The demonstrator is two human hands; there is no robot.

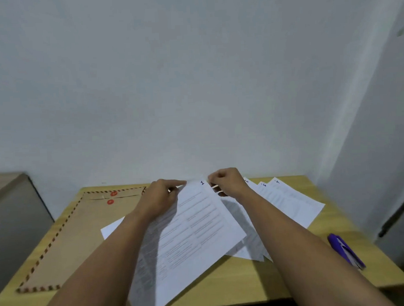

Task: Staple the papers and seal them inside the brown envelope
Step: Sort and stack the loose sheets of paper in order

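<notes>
Still gathering: left hand (162, 195) and right hand (227, 183) both pinching the far edge of a white printed sheet marked "1" (196, 224) at table centre, lifted over other loose white sheets (289, 202) fanned toward two o'clock, two of those seemingly marked "5" and "4". Next, probably, squaring all pages into one stack in number order, then reaching for the purple stapler (346, 250) at four o'clock on the pale wooden table (235, 282). Flat at ten o'clock, unopened, the brown paper envelope with striped border and two red string-tie discs (69, 237); body text too blurred to read.
</notes>
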